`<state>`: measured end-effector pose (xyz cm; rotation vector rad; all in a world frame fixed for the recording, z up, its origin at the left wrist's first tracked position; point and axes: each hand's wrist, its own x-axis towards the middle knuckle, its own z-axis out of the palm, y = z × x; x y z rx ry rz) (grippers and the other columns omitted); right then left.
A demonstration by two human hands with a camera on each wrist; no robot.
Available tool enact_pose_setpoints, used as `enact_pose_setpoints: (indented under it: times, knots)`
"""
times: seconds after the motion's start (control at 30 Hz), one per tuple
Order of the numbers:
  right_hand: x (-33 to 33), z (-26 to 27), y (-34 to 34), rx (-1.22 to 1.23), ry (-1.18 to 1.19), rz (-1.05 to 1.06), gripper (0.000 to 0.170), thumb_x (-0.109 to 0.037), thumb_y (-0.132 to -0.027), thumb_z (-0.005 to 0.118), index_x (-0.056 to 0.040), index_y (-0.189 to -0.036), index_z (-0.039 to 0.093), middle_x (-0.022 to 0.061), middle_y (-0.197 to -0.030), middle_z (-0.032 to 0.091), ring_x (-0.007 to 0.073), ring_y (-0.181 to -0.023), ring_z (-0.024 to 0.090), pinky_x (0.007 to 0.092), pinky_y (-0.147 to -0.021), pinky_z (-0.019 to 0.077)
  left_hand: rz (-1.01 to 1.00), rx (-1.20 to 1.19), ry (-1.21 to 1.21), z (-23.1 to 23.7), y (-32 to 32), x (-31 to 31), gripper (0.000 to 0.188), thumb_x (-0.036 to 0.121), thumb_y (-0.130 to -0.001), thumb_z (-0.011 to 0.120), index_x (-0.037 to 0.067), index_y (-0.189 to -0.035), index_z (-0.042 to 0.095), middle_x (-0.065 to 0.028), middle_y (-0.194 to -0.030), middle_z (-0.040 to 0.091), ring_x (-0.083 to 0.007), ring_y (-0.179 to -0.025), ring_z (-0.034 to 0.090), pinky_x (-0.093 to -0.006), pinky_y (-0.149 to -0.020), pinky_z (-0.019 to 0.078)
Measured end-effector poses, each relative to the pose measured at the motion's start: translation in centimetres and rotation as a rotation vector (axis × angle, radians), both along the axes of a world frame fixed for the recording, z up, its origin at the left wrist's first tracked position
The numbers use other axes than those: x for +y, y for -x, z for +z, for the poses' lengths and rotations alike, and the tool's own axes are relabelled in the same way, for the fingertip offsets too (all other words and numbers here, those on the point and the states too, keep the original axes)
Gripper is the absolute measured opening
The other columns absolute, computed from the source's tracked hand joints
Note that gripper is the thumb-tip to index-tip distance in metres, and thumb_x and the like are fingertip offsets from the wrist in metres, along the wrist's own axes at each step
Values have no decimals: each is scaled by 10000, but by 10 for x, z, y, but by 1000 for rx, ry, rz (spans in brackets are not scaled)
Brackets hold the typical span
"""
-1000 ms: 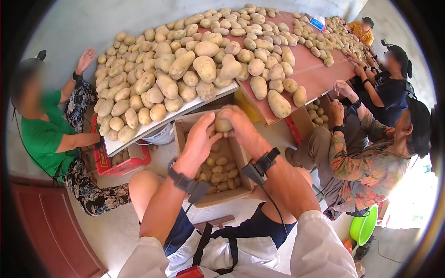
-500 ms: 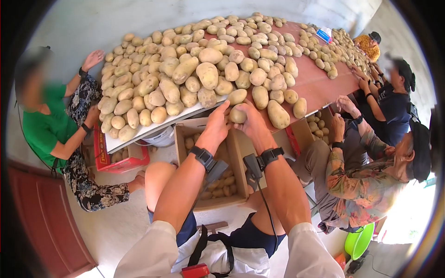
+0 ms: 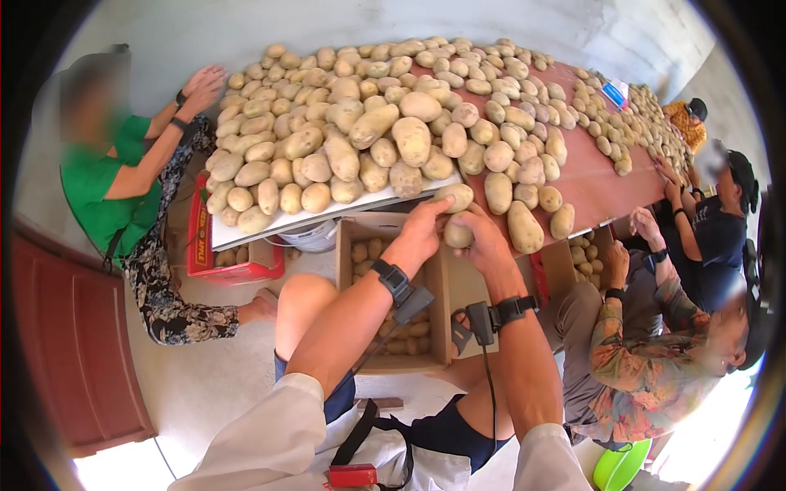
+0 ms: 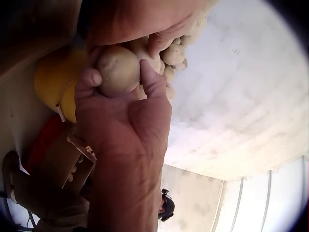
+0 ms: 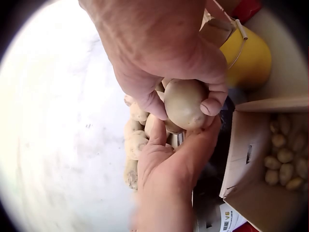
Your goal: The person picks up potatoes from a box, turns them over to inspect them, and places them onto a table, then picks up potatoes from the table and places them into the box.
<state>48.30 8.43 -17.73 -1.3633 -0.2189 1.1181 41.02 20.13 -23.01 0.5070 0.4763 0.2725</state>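
Note:
In the head view my left hand [image 3: 419, 236] and right hand [image 3: 489, 244] are close together in front of the table edge. A small round potato [image 3: 458, 236] is pinched between my right thumb and fingers; its smooth tan skin shows in the left wrist view. Just beyond, my left fingertips curl against a second, longer potato [image 3: 453, 196], partly hidden by both hands in the wrist views. Below them stands an open cardboard box [image 3: 440, 315] with potatoes [image 3: 413, 329] inside. The large potato pile [image 3: 344, 123] covers the table's near end.
People sit at left [image 3: 110, 176] and right [image 3: 655, 360]. A red box [image 3: 196, 237] and white bucket [image 3: 313, 236] stand under the table's left side. Another cardboard box [image 3: 604, 241] is at right. A yellow bucket [image 5: 248, 58] shows in the right wrist view.
The head view has turned left, so the scene shifts right. The longer potato, not visible a second ago, now shows beyond my hands. The seated person at left has raised both hands toward the pile.

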Motion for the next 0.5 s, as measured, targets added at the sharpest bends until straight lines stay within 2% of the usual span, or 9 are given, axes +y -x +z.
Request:
enact_pose_setpoints:
  times: [0.17,0.2,0.3,0.33,0.37,0.47,0.5]
  knots:
    - [-8,15,7,-19,-9,69,485,-181,-867,577,-121,-1343,504,40,-1029,605,151,-812,568,301,-537,423,-52,1,-182,21,23,-1,419,260,-944,650,35,-1269,513,-129,-1227,609,-237,-1117,594,-401,-989,461]
    - [-9,20,10,-45,11,71,482,-175,-867,575,-93,-1336,502,49,-1040,608,153,-817,571,299,-541,430,-39,33,-191,27,28,0,411,235,-911,690,34,-1228,522,-103,-1161,632,-200,-1044,619,-345,-897,496]
    - [-8,23,16,-78,-11,131,493,-234,-867,614,-72,-1322,512,50,-1000,624,148,-811,586,297,-553,434,-14,67,-322,45,50,4,404,248,-911,693,29,-1209,532,-93,-1146,638,-179,-1064,611,-338,-880,491]
    - [-6,25,18,-80,-18,137,493,-234,-867,614,-72,-1322,512,50,-1000,624,148,-811,586,297,-553,434,4,74,-334,49,57,9,397,244,-909,701,20,-1194,537,-82,-1124,643,-163,-1008,624,-306,-790,507]
    - [-5,26,20,-71,0,132,472,-240,-876,631,-55,-1294,515,57,-992,625,150,-802,592,294,-551,441,10,74,-340,51,64,14,397,244,-909,701,20,-1194,537,-82,-1124,643,-163,-1008,624,-306,-790,507]
    - [-3,30,24,-36,-22,142,435,-254,-888,663,-33,-1236,524,67,-976,626,155,-786,601,286,-545,450,155,-15,-244,58,80,34,368,195,-911,700,13,-1177,521,-93,-1111,644,-167,-876,652,-259,-602,499]
    - [-1,32,25,-11,-57,155,419,-262,-891,679,-29,-1207,531,72,-967,626,158,-779,605,281,-540,452,156,-15,-248,69,87,42,368,195,-911,700,13,-1177,521,-93,-1111,644,-167,-876,652,-259,-602,499]
